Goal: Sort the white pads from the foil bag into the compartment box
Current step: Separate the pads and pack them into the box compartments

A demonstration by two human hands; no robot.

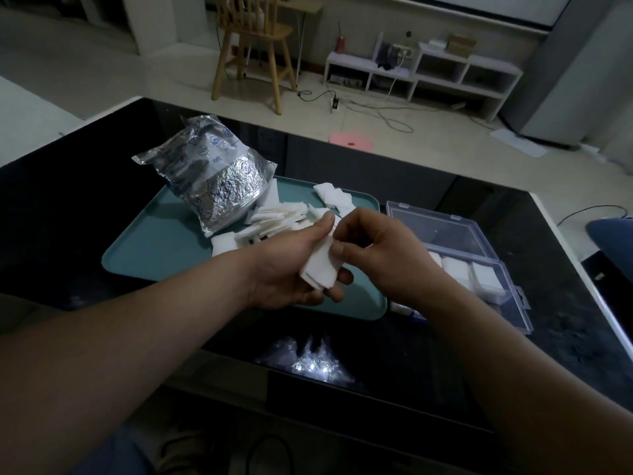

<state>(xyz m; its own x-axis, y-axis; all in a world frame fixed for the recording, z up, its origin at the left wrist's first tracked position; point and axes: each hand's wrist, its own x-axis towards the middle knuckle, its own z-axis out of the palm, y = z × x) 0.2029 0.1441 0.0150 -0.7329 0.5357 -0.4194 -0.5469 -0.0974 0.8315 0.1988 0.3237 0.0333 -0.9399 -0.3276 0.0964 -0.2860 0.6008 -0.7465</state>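
Now, both hands meet in the middle, above the near edge of the teal tray [154, 241]. The left hand [291, 265] lies palm up with its fingers curled under a small stack of white pads [320, 269], thumb stretched along the upper end, so it grips the stack. The right hand [380, 248] comes in from the other side, fingers bent, its thumb pressed on the face of the same stack and its forefinger at the top edge, pinching it; whether it has one pad or several between its fingertips cannot be told from here. Just beyond the two hands, loose pads [274, 217] lie scattered and overlapping on the tray, some flat, some tipped against each other. Beyond the left hand, touching that heap, sits the crumpled foil bag [212, 176], lying on the far corner of the tray with its mouth turned toward the pads. To the outer side of the right hand, off the tray on the dark table [68, 207], stands the clear compartment box [513, 303], its lid [442, 228] thrown back flat on the far side. Sorted pads [486, 277] fill the compartments next to the right wrist in neat white blocks; the wrist hides the nearer part of the box.
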